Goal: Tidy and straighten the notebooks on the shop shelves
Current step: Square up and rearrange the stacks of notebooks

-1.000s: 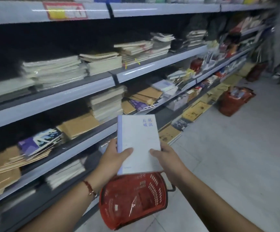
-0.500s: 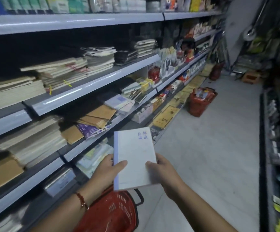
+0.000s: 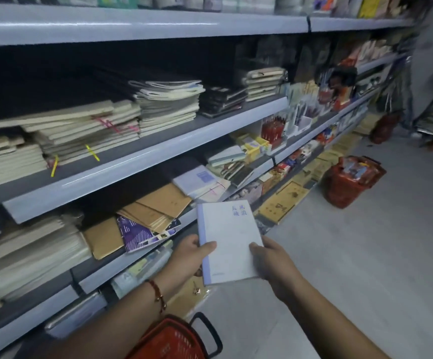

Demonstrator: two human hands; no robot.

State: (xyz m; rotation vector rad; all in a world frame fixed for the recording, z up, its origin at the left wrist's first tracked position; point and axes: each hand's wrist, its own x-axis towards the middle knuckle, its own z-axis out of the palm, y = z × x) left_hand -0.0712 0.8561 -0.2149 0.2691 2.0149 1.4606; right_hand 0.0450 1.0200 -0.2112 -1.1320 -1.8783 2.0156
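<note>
Both hands held 1 white notebook (image 3: 229, 242) out in front of the shelves (image 3: 142, 156), cover up, a pale purple strip down its left spine edge. Left hand (image 3: 189, 257) gripped the lower left edge, thumb curled over the cover, fingers under. Right hand (image 3: 269, 260) gripped the lower right edge, thumb on the cover, fingers curled beneath. Blue print of 4 Chinese characters sat in the cover's upper right corner, too small and blurred to read for sure; a tiny line of print near the bottom edge was unreadable. A red cord bracelet (image 3: 157, 294) was on the left wrist.

The notebook hung in the air just off the lower middle shelf, near a messy fan of brown kraft notebooks (image 3: 158, 208) and a purple patterned notebook (image 3: 135, 235) poking out under them. Behind those lay a white notebook with a blue label (image 3: 197, 178), label text not legible. Shelf above carried uneven cream stacks (image 3: 85, 128) with pink and yellow bands. A red basket (image 3: 174, 340) with a black handle sat below the arms, a second red basket (image 3: 350, 181) stood on the floor well down the aisle
</note>
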